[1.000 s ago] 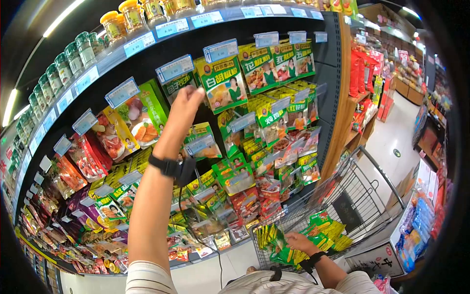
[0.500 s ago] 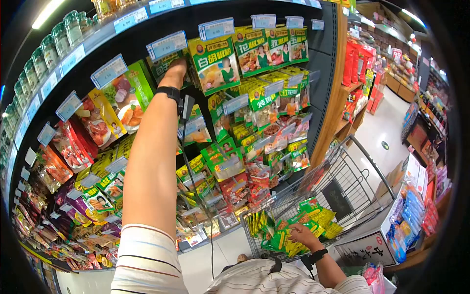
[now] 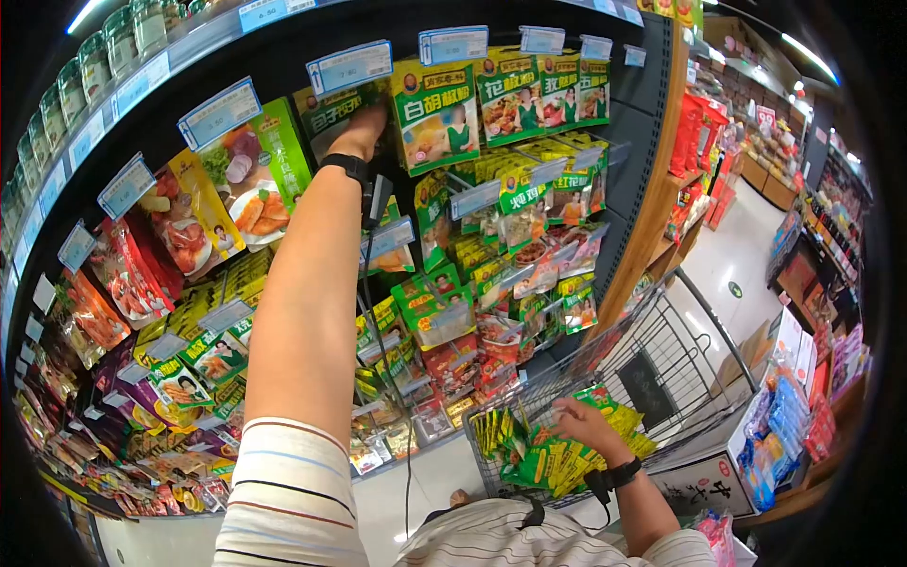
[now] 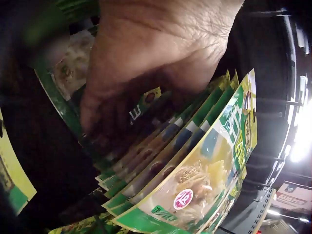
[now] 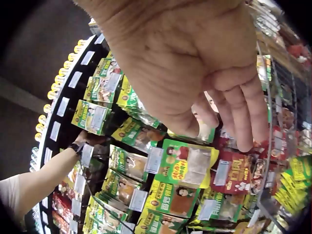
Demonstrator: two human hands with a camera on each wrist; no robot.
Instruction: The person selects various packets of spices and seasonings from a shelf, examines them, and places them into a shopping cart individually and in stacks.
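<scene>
My left hand [image 3: 362, 132] reaches into the top row of hanging packets, between a dark green packet [image 3: 319, 113] and a green-and-yellow packet [image 3: 436, 118]. The left wrist view shows this hand [image 4: 161, 44] close against a stack of packets [image 4: 195, 185]; its fingertips are lost in shadow, so any grip cannot be made out. Above the green and yellow packets [image 3: 567, 465] in the shopping cart [image 3: 704, 378], my right hand [image 3: 588, 425] hangs with relaxed fingers and holds nothing. In the right wrist view that hand [image 5: 195, 63] has loosely bent fingers.
Price tags [image 3: 350, 68] stick out in front of the hanging rows. More packets [image 3: 435, 307] hang below, and green-capped jars [image 3: 118, 47] line the upper left shelf. A wooden shelf end [image 3: 652, 180] stands at the right, with a tiled aisle [image 3: 732, 255] beyond.
My left hand has moved up and in from before the shelf to among the top-row packets. My right hand has lifted a little off the packets in the cart.
</scene>
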